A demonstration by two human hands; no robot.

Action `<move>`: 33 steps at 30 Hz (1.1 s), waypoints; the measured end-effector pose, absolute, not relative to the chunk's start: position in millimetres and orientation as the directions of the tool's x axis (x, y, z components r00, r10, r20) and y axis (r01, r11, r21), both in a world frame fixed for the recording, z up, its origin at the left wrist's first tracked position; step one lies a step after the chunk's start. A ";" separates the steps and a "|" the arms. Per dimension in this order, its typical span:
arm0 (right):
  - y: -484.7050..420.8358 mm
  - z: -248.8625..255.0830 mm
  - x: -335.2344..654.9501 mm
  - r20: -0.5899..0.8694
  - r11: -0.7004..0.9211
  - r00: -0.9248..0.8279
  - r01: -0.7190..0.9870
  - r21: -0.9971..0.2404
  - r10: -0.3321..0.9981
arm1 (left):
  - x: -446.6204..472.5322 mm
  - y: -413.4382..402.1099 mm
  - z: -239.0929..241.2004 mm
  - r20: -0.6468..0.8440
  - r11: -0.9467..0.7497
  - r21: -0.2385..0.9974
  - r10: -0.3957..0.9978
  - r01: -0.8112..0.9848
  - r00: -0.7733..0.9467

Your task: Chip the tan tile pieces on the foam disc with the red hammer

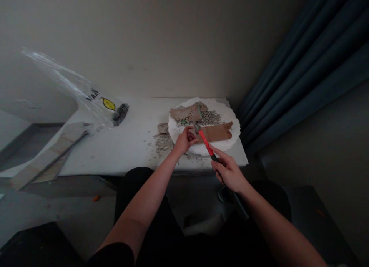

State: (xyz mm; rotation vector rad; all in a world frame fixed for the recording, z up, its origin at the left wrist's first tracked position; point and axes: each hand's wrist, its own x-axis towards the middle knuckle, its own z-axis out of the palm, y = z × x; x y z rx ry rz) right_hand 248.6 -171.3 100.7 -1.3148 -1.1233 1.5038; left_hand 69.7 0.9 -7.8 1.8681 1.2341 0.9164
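My right hand [229, 171] is wrapped around the black grip of a hammer [205, 140] with a red neck. The metal head points away from me, just beside the fingertips of my left hand [184, 139]. Those fingers are curled together at the left end of a brown cardboard strip [216, 132]; what they pinch is hidden. Under the strip lies a round white slab [235, 128] with a rough edge. Behind the strip, a crumbly brown flat piece [186, 113] and grey-brown crushed bits [210, 118] rest on the slab.
The slab sits on a white-covered table [129, 144]. Left of it are grey-brown chunks and crumbs [163, 142]. A clear plastic bag [100, 101] with dark contents stands farther left, near a flat board [49, 155]. A blue curtain [305, 75] hangs at right.
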 end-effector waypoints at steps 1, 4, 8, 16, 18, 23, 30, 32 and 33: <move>-171.8 102.1 249.3 -0.234 -0.238 -0.107 -0.031 -0.971 0.966 | 68.7 1.3 -7.7 0.179 -0.304 0.851 0.934 0.427 0.309; -173.0 104.1 250.7 -0.194 -0.199 -0.107 -0.043 -0.979 0.975 | 63.1 3.2 -7.0 0.198 -0.329 0.849 0.924 0.413 0.328; -170.1 96.5 249.8 -0.287 -0.290 -0.130 -0.003 -0.957 0.949 | 52.4 7.0 -3.6 0.196 -0.290 0.859 0.948 0.422 0.252; -170.7 94.1 248.9 -0.269 -0.273 -0.109 -0.018 -0.962 0.957 | 36.5 8.4 0.8 0.201 -0.204 0.794 0.977 0.573 0.070; -170.3 91.1 248.0 -0.300 -0.302 -0.126 0.010 -0.953 0.945 | 28.7 7.5 0.1 0.185 -0.168 0.757 0.982 0.632 0.039; -167.6 88.3 249.1 -0.325 -0.323 -0.127 0.034 -0.946 0.937 | -0.9 2.9 0.0 0.117 0.002 0.584 0.989 0.812 -0.086; -165.8 94.0 254.9 -0.287 -0.285 -0.109 0.030 -0.958 0.952 | -13.4 -16.4 -1.3 -0.203 0.047 0.245 0.979 0.968 0.004; -164.3 90.5 254.7 -0.316 -0.312 -0.127 0.050 -0.949 0.940 | -6.8 -22.8 -6.1 -0.313 -0.033 0.206 0.945 0.978 0.097; -163.2 88.5 254.7 -0.323 -0.318 -0.134 0.057 -0.946 0.937 | -2.9 -25.6 -9.5 -0.349 -0.060 0.205 0.928 0.977 0.130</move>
